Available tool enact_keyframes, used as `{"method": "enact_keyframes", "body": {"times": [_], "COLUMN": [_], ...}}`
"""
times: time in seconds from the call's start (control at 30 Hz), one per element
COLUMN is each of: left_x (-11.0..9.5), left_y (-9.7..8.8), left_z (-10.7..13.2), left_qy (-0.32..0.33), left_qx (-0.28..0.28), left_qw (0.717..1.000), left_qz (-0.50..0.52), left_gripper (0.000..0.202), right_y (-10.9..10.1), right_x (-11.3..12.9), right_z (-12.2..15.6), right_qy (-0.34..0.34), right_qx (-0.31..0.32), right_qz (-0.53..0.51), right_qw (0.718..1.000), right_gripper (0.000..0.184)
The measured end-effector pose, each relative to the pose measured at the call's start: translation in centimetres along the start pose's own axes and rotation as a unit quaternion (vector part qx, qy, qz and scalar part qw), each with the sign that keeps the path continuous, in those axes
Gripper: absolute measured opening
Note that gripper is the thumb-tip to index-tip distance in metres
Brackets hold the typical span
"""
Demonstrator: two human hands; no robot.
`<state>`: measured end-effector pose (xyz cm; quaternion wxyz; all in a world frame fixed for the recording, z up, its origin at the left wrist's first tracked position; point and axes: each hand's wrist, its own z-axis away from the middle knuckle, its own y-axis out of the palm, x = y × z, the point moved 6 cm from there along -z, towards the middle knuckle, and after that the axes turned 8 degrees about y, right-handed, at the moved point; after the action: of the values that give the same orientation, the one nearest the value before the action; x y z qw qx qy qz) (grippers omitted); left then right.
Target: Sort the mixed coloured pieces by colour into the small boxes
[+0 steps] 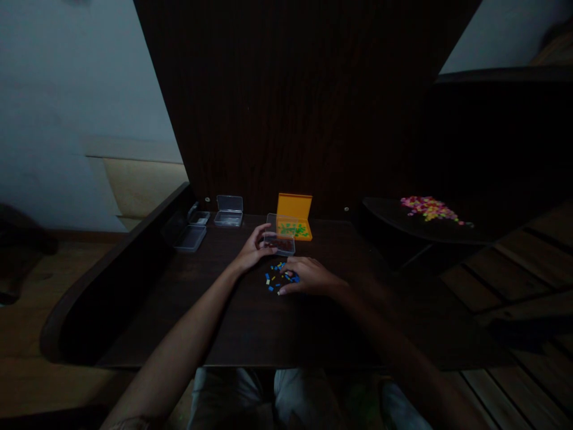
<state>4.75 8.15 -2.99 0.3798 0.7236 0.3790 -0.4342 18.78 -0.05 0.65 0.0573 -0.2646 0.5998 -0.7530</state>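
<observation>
My left hand (252, 249) grips the left side of a clear plastic box (286, 251), its lid raised, with small dark reddish pieces inside. Close by, my right hand (311, 276) is lowered over a loose pile of small blue, yellow and whitish pieces (270, 288) on the dark table. Its thumb and fingers are apart around part of the pile, and the palm hides some pieces. Just behind the clear box stands an open orange box (294, 206) holding small green pieces, partly seen through the clear lid.
Along the left side of the table (250, 334) are an open clear box (229, 219), another clear box (190, 237) and a smaller one (200, 217) by the raised side panel. A heap of pink and yellow pieces (430, 209) lies on a dark curved shelf (389, 215) at right.
</observation>
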Motion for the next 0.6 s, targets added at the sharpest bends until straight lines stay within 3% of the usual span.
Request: {"method": "enact_keyframes", "body": {"times": [0.33, 0.6], "left_x": [0.0, 0.1], "left_y": [0.0, -0.1], "left_z": [0.0, 0.0], "left_qy": [0.001, -0.006], "left_qx": [0.007, 0.003], "left_qw": [1.000, 1.000], "left_qz": [-0.014, -0.014], "left_gripper": [0.077, 0.079], "right_y": [-0.4, -0.3], "right_x": [1.1, 1.2], "right_z": [0.5, 0.8], "right_qy": [-0.015, 0.004], "right_qx": [0.021, 0.021], "right_qz": [-0.010, -0.005], "right_qw": [1.000, 1.000], "right_gripper": [0.030, 0.030]}}
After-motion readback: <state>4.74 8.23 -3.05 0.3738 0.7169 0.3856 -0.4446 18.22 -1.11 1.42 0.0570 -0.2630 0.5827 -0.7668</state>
